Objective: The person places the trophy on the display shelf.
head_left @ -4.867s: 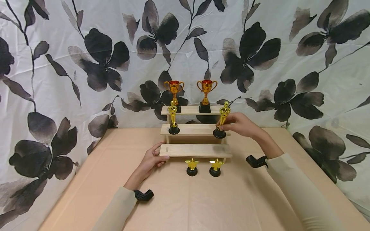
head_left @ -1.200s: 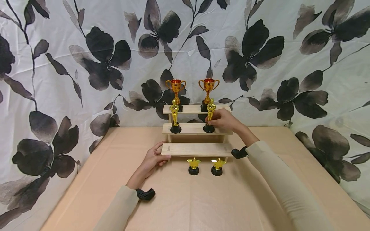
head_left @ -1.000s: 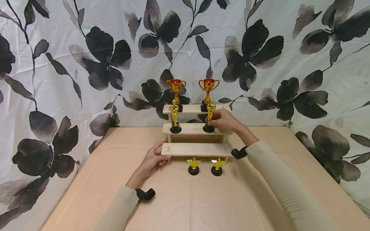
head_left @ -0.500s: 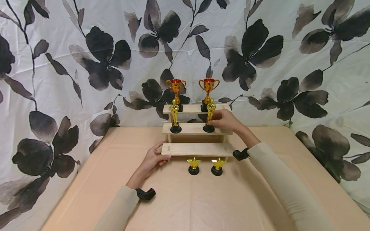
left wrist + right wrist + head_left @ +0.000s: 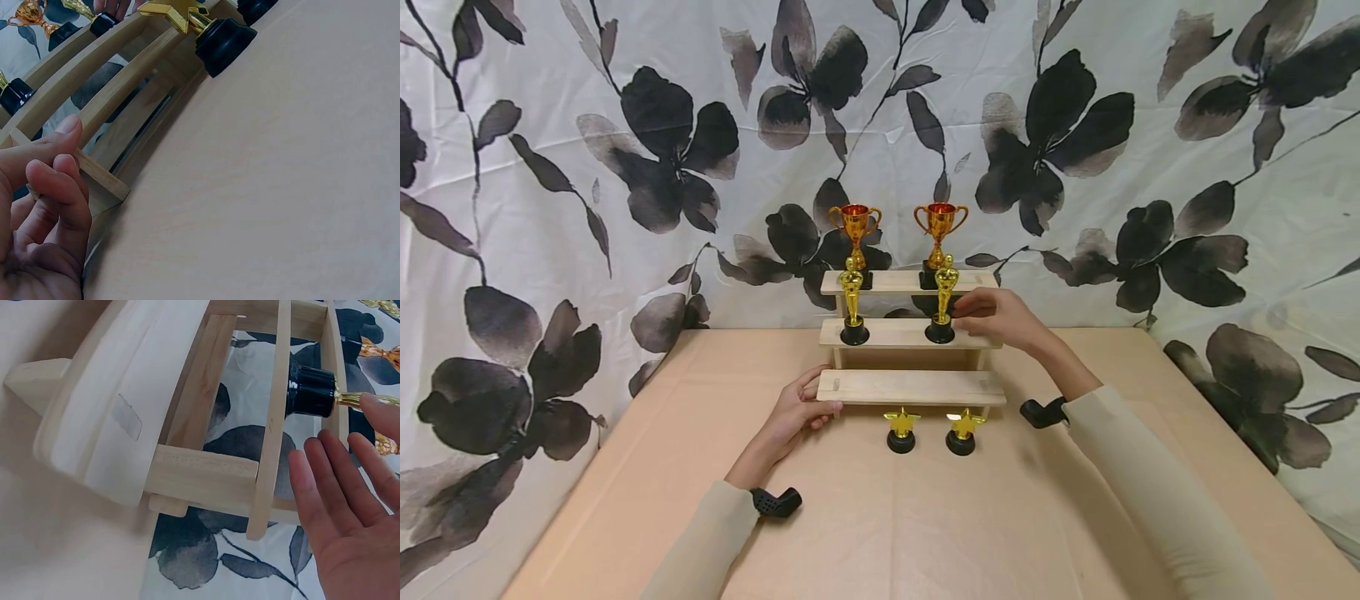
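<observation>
A three-step wooden display stand [image 5: 910, 387] stands on the table. My left hand [image 5: 797, 408] grips the left end of its lowest step, thumb on the board and fingers curled beneath. My right hand [image 5: 1000, 315] is just right of a gold figure trophy [image 5: 945, 292] on the middle step. In the right wrist view the fingers [image 5: 331, 481] are straight and apart from that trophy's black base [image 5: 312, 390]. A matching gold figure trophy [image 5: 852, 292] stands at the left of the same step.
On the top step stand two gold cup trophies, left [image 5: 855, 225] and right [image 5: 940, 225]. Two gold star trophies, left [image 5: 901, 429] and right [image 5: 962, 431], stand on the table [image 5: 880, 517] before the stand. A floral cloth [image 5: 880, 125] hangs behind.
My right hand brought the right figure trophy leftward onto the middle step, then let go of it and moved slightly right. The left hand has kept its grip on the stand.
</observation>
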